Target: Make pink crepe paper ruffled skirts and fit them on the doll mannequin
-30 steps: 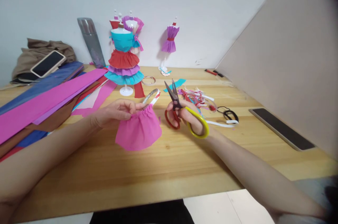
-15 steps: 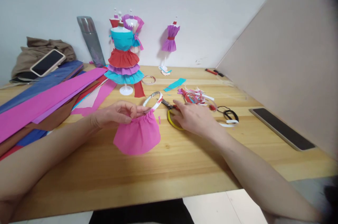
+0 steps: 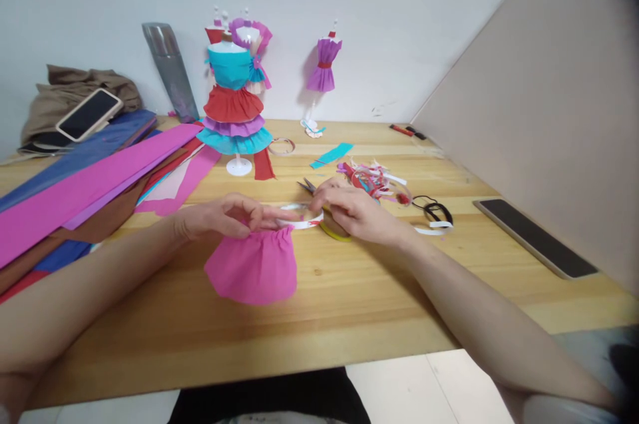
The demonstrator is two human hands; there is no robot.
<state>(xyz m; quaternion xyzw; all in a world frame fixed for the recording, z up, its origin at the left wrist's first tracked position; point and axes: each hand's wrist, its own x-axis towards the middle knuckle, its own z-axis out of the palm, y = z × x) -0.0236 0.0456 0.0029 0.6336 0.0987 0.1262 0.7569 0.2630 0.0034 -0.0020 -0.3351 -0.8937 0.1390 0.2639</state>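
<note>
My left hand [image 3: 234,214] pinches the gathered top edge of a pink ruffled paper skirt piece [image 3: 253,269], which hangs down toward me over the table. Just right of its fingertips is a thin ring-shaped roll of tape [image 3: 305,224], white with red marks, lying nearly level behind the skirt's top. My right hand [image 3: 352,211] has its fingers curled at the ring's right side, closed on it. Partly hidden beneath that hand are scissors with yellow handles [image 3: 335,232]; their dark blades [image 3: 306,186] point away to the left.
A mannequin in a layered paper dress [image 3: 234,104] stands behind my left hand, other dressed mannequins [image 3: 324,68] farther back. Coloured paper sheets [image 3: 100,191] cover the left side. Paper scraps [image 3: 372,178], a black cord [image 3: 439,212] and a dark flat bar [image 3: 536,237] lie right.
My right hand has moved left from above the scissors to the tape roll. The roll has tipped from upright to nearly level. My left hand still holds the pink skirt, now slightly lower.
</note>
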